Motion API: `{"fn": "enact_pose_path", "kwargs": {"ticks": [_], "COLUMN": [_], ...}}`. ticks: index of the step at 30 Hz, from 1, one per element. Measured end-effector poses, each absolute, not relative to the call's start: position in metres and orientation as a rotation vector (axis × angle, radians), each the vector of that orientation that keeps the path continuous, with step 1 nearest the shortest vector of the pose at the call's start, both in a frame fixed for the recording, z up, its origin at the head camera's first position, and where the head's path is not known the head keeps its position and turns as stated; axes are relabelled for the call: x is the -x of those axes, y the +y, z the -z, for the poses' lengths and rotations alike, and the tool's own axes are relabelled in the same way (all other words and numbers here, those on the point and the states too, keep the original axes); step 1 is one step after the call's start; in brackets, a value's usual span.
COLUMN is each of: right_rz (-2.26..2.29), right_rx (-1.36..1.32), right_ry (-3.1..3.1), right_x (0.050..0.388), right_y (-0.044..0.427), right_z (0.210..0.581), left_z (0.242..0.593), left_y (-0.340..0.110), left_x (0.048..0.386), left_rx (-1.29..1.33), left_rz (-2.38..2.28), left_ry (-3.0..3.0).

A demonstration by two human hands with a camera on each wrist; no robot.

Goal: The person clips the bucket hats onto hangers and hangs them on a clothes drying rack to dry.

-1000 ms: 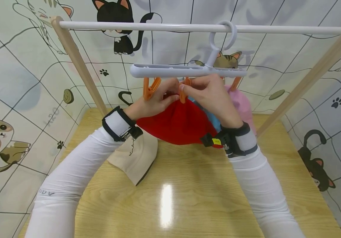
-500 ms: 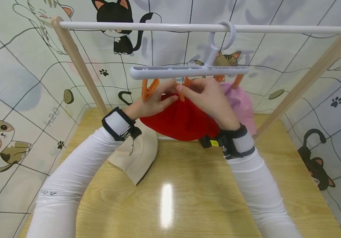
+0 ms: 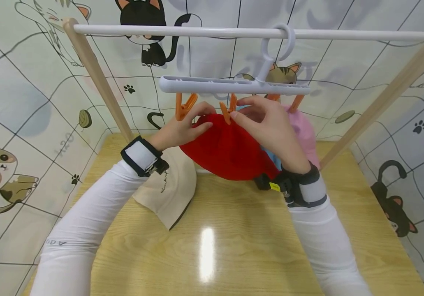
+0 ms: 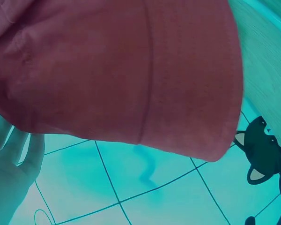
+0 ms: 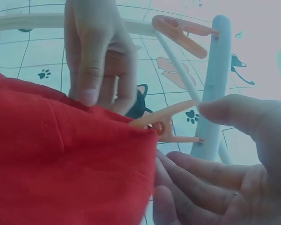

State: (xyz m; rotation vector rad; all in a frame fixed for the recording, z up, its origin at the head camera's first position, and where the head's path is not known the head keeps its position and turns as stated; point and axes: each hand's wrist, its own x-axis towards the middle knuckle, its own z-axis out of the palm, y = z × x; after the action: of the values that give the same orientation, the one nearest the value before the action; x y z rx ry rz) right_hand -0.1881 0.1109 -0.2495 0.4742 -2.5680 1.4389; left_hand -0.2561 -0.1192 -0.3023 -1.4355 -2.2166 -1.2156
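Touching the upper edge of a red hat (image 3: 230, 156) left of the frame's centre, the left hand (image 3: 184, 130) has its thumb well apart from its loosely bent fingers, with red cloth showing in the gap. The right hand (image 3: 274, 127), right of centre, is widely spread beside an orange clip (image 3: 228, 115) that bites the hat's top; its thumb tip lies right by the clip, and whether they touch I cannot tell. The hat hangs mid-frame beneath a pale hanger (image 3: 212, 85) hooked on a white rod (image 3: 212, 31) across the top. Behind the right hand, a pink item (image 3: 304, 127) is partly covered and a blue item (image 3: 272, 158) mostly so. The left wrist view is tinted teal, with the fingertips hidden or cut off at its left edge. A cream hat (image 3: 176, 185), partly hidden by the left wrist, lies left of centre on a wood-grained table (image 3: 252, 230) streaked with glare. Cat-printed, grid-lined sheeting (image 3: 12, 102) covers the surrounding walls.
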Motion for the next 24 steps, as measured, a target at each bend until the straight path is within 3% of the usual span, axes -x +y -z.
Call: {"fn": "enact_pose_path", "kwargs": {"ticks": [24], "right_rz": [-1.347], "right_rx": [-0.458], "right_ry": [-2.558], "right_x": [0.160], "right_y": [0.138], "right_z": [0.253], "left_z": [0.333], "left_y": [-0.173], "left_x": [0.260], "left_rx": [1.047], "left_rz": [1.212], "left_ry": [-2.448]}}
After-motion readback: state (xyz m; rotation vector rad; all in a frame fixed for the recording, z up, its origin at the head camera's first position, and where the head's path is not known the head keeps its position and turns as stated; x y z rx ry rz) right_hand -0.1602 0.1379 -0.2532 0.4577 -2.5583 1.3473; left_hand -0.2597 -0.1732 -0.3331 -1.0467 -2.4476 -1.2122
